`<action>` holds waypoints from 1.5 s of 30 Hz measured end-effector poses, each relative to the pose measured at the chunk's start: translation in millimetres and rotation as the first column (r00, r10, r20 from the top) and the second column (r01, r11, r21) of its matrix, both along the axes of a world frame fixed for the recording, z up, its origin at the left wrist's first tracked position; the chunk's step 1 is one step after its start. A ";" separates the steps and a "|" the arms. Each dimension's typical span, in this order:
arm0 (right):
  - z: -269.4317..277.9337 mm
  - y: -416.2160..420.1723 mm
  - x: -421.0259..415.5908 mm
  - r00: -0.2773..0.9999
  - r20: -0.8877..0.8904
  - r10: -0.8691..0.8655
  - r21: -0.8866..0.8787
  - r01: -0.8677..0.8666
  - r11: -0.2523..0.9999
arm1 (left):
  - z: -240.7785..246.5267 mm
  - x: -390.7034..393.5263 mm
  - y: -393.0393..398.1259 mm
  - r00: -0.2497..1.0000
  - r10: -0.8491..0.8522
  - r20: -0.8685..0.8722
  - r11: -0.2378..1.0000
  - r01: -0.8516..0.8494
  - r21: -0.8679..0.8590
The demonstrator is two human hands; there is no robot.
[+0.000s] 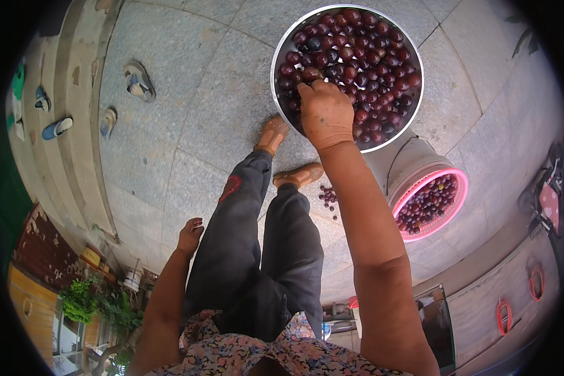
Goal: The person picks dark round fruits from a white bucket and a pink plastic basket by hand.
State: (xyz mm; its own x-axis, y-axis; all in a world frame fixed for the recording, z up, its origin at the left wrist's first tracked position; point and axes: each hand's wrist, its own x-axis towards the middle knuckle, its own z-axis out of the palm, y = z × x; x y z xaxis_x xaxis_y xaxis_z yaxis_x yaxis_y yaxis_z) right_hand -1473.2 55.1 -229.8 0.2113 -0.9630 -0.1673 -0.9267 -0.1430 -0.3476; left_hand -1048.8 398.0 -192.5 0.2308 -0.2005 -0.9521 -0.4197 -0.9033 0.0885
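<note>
My right hand [326, 113] reaches down at the near left part of a round metal tray [276, 101] with a pale rim. Dark red and purple grapes [371, 75] lie loose across the tray. The fingers bend down among the grapes, and the hand itself hides whether one is pinched. My left hand [190, 236] hangs beside my left leg, loosely curled, with nothing visible in it. Right of my forearm stands a light bucket [409, 164], topped by a pink plastic basket [461, 207] of smaller grapes [430, 199].
Several small grapes [328, 195] lie on the grey stone paving [202, 108] beside my right shoe [301, 175]. Loose shoes [140, 81] rest to the left, near concrete steps [82, 117]. Potted plants [80, 301] stand at lower left. A parked scooter [547, 197] is at far right.
</note>
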 end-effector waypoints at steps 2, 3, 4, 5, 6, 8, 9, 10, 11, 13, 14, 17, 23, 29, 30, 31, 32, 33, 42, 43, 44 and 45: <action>1.7 -2.1 -0.4 1.000 -0.005 0.004 0.038 -0.004 0.999 | 1.0 1.3 1.6 1.000 0.001 0.007 1.000 -0.001 0.003; 2.9 -1.8 -1.7 1.000 0.012 -0.011 0.048 0.011 0.999 | 1.8 1.4 2.0 1.000 0.002 0.012 1.000 -0.002 0.006; 4.5 -1.1 -2.3 0.999 0.027 -0.027 0.058 0.025 0.998 | 2.4 0.9 2.6 1.000 0.003 0.017 1.000 -0.004 0.009; 7.2 0.3 -0.9 0.993 0.074 -0.088 0.061 0.083 0.995 | 3.0 0.3 3.6 1.000 -0.012 0.023 1.000 0.011 0.016; 11.7 3.9 0.5 0.982 0.120 -0.148 0.067 0.141 0.988 | 2.2 -0.6 3.9 1.000 0.011 0.019 1.000 -0.011 0.015; 18.4 8.3 1.5 0.955 0.138 -0.261 0.088 0.251 0.964 | 1.8 -2.3 5.0 0.999 0.053 0.012 0.998 -0.054 0.017; 21.4 9.3 0.1 0.943 0.109 -0.313 0.097 0.303 0.948 | 1.0 -3.0 5.2 0.998 0.069 0.004 0.997 -0.069 0.017; 24.2 11.1 -1.9 0.928 0.079 -0.364 0.105 0.356 0.929 | 4.6 -3.5 7.3 0.998 0.068 0.011 0.997 -0.069 0.035; 22.3 15.4 -6.8 0.900 0.060 -0.431 0.041 0.430 0.902 | 8.2 -8.2 2.4 0.998 0.066 0.014 0.997 -0.066 0.045; 16.3 18.1 -12.1 0.897 0.069 -0.436 -0.001 0.437 0.900 | 2.5 -9.1 -1.4 0.998 0.065 0.007 0.997 -0.065 0.044; 18.2 19.0 -11.3 0.899 0.093 -0.427 0.002 0.429 0.903 | 1.4 -6.8 1.2 0.998 0.065 -0.003 0.997 -0.065 0.044; 15.9 13.4 -5.9 0.912 0.085 -0.401 -0.014 0.404 0.915 | 2.3 -3.0 7.3 0.998 0.056 0.003 0.997 -0.056 0.056; -1.8 -2.9 9.2 0.909 0.005 -0.416 0.000 0.416 0.909 | -4.4 -2.3 0.2 1.000 0.014 -0.009 0.999 -0.014 0.040; 2.7 15.4 -0.1 0.765 0.285 -0.578 0.129 0.566 0.814 | -0.1 2.8 -1.5 1.000 -0.006 0.018 0.999 0.006 0.033; 4.0 18.6 -3.2 0.733 0.302 -0.609 0.176 0.586 0.791 | 0.2 3.1 -1.0 1.000 0.001 0.019 0.999 -0.001 0.035; 5.9 21.1 -6.3 0.699 0.317 -0.641 0.222 0.603 0.767 | 0.0 3.3 -0.8 1.000 0.014 0.018 0.999 -0.015 0.037; 7.2 21.7 -9.1 0.661 0.332 -0.672 0.266 0.618 0.740 | -2.1 3.8 -0.5 1.000 0.013 0.009 0.999 -0.013 0.037; 6.7 23.0 -12.5 0.692 0.360 -0.626 0.220 0.589 0.778 | -3.5 3.7 0.3 1.000 0.010 -0.001 0.999 -0.010 0.038; 23.1 64.2 -41.6 0.716 0.270 -0.644 0.028 0.663 0.748 | 1.0 -3.3 -8.4 1.000 -0.016 -0.003 0.999 0.016 0.049; 20.2 67.7 -50.9 0.733 0.215 -0.646 -0.007 0.662 0.749 | 1.4 -2.4 -8.0 1.000 -0.024 -0.001 0.998 0.024 0.051; 22.2 69.4 -59.6 0.742 0.163 -0.650 -0.044 0.664 0.747 | 1.7 -0.8 -9.5 0.999 -0.037 0.002 0.998 0.037 0.048; 22.4 68.5 -66.3 0.774 0.101 -0.625 -0.136 0.633 0.762 | 1.1 0.7 -11.3 0.999 -0.042 -0.003 0.999 0.042 0.034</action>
